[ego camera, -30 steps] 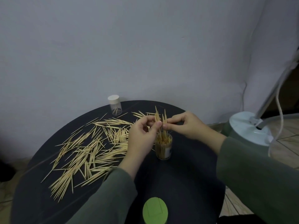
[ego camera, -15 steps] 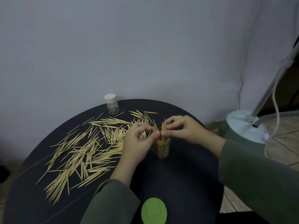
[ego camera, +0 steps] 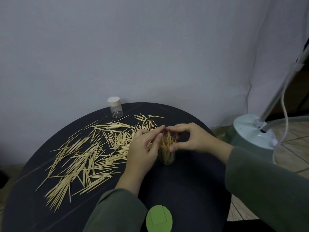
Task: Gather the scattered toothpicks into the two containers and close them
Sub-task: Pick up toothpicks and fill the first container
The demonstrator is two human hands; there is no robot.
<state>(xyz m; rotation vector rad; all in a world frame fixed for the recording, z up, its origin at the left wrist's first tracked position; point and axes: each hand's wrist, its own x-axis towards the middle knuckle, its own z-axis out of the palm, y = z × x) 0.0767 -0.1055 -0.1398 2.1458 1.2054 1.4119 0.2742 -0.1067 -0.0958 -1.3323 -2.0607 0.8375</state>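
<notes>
Pale grey wall closes off the far edge of the round black surface (ego camera: 192, 190), where a clear plastic container with a cream lid (ego camera: 115, 107) stands. Scattered wooden toothpicks (ego camera: 87, 154) cover the surface's left half; its right and near parts lie bare. A clear open container packed with upright toothpicks (ego camera: 167, 152) sits mid-surface between both hands. The left hand (ego camera: 143, 148) rests fingertips on the sticks, grip narrow. The right hand (ego camera: 192, 139) curls round the rim, thumb on its side. A green round lid (ego camera: 158, 219) lies at the near edge.
</notes>
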